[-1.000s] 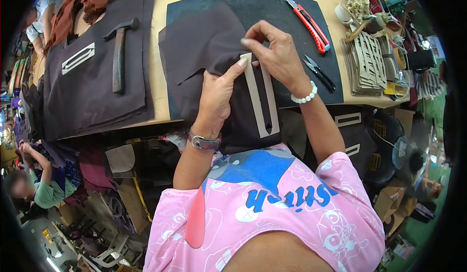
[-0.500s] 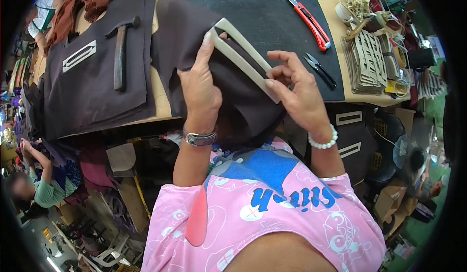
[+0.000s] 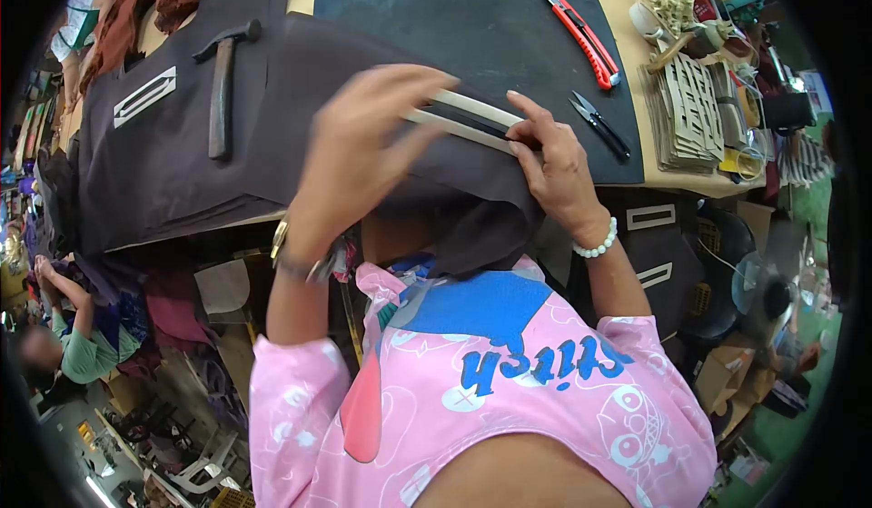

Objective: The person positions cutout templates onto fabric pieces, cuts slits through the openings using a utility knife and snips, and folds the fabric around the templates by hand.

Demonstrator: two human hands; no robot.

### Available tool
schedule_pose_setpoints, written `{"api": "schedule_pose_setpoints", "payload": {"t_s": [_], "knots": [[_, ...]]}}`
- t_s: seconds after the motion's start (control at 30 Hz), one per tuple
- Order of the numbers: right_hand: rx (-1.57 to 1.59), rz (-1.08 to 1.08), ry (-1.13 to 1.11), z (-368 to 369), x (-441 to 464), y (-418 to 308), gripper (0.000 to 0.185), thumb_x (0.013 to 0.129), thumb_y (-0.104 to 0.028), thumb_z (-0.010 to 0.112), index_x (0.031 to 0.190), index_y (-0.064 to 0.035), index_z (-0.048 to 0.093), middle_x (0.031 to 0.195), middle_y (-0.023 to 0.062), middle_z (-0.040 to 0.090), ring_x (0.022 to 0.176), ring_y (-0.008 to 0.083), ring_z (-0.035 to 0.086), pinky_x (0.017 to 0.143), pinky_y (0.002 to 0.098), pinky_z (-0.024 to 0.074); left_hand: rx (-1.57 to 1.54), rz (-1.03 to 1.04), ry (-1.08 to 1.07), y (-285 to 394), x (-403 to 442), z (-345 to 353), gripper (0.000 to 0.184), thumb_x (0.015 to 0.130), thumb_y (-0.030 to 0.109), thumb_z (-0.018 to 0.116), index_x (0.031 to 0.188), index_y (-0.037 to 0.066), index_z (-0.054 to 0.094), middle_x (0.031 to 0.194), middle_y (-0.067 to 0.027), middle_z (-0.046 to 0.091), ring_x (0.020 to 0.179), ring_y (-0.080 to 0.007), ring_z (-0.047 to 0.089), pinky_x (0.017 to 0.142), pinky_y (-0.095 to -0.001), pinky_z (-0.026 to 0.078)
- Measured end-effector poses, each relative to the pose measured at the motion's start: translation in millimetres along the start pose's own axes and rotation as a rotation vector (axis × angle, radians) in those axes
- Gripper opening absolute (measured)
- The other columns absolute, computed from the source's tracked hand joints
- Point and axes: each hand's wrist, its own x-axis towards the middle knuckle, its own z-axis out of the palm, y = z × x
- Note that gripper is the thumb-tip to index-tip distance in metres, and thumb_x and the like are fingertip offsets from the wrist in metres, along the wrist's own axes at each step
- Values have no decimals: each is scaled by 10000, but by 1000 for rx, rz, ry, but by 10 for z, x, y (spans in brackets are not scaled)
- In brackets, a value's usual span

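Note:
A cream slotted rectangular frame (image 3: 477,109) lies against a dark brown fabric piece (image 3: 468,201), whose lower part droops over the table edge. My right hand (image 3: 565,167) is closed on the frame's right end, thumb below and fingers above. Over the frame's left end is my left hand (image 3: 363,140), smeared by motion; whether its fingers grip anything cannot be made out. Dark fabric shows through the slot.
Left are stacked dark fabric sheets (image 3: 182,167), a hammer (image 3: 221,99) and another slotted frame (image 3: 145,96). A black mat (image 3: 391,17) bears a red utility knife (image 3: 581,35) and thread snips (image 3: 599,126). Card pieces (image 3: 686,113) are stacked right. A person (image 3: 86,349) sits far left.
The frame has turned flatter, its left end lower, and the fabric has spread leftward over the stack. My left hand has shifted from the fabric's left side to above the frame's left end.

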Motion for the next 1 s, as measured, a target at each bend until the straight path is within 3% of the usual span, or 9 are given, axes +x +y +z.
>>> {"api": "schedule_pose_setpoints", "payload": {"t_s": [0.07, 0.17, 0.5, 0.6, 0.7, 0.8, 0.83, 1.0], "knots": [[-34, -50, 92, 68, -51, 20, 496, 778, 13, 593, 1251, -84, 481, 818, 63, 644, 770, 242, 599, 774, 341, 427, -109, 138, -390, -256, 269, 481, 238, 744, 85, 681, 968, 14, 647, 896, -137, 623, 855, -295, 597, 745, -356, 474], [-83, -76, 146, 83, -77, 39, 496, 769, 14, 611, 1243, -71, 494, 836, 54, 651, 769, 226, 603, 780, 332, 428, -227, 137, -613, -411, 404, 637, 186, 735, 94, 685, 900, 12, 663, 783, -126, 604, 775, -301, 586, 700, -369, 464], [-326, -307, 190, -26, -255, 170, 315, 778, -17, 653, 1087, -40, 602, 840, 66, 671, 793, 209, 623, 782, 359, 456, -252, 131, -438, -711, 205, 496, 162, 743, 112, 698, 899, 70, 699, 766, -62, 578, 713, -205, 555, 645, -315, 449], [-152, -195, 164, -80, -289, 143, 317, 770, -39, 671, 1079, -35, 598, 808, 64, 655, 758, 227, 613, 771, 370, 454, -229, 158, -428, -733, 195, 505, 168, 738, 122, 702, 902, 89, 708, 770, -51, 571, 725, -191, 550, 643, -307, 446], [149, 330, 151, -46, -218, 70, 320, 766, -81, 680, 1071, -35, 597, 864, 73, 629, 812, 245, 592, 780, 394, 438, -208, 173, -429, -762, 193, 515, 167, 735, 118, 704, 901, 104, 717, 775, -47, 572, 730, -186, 548, 639, -301, 443], [-220, 125, 198, 53, -130, 84, 331, 778, -124, 666, 1089, -38, 592, 973, 87, 594, 894, 256, 561, 799, 411, 415, -206, 201, -413, -788, 182, 534, 165, 734, 116, 703, 898, 114, 721, 781, -43, 576, 729, -185, 548, 640, -299, 443], [-286, 149, 154, 60, -137, 81, 389, 791, -180, 653, 1146, -48, 565, 1124, 123, 537, 1032, 280, 509, 867, 409, 393, -211, 210, -405, -796, 183, 537, 164, 735, 116, 702, 898, 116, 721, 783, -42, 577, 729, -185, 548, 641, -300, 444], [-518, 87, 79, 163, -17, 147, 536, 849, -303, 591, 1317, -102, 424, 1312, 165, 409, 1227, 370, 358, 993, 512, 300, -221, 222, -392, -810, 164, 546, 148, 741, 126, 696, 887, 103, 710, 793, -44, 576, 742, -197, 547, 663, -309, 447]]}}
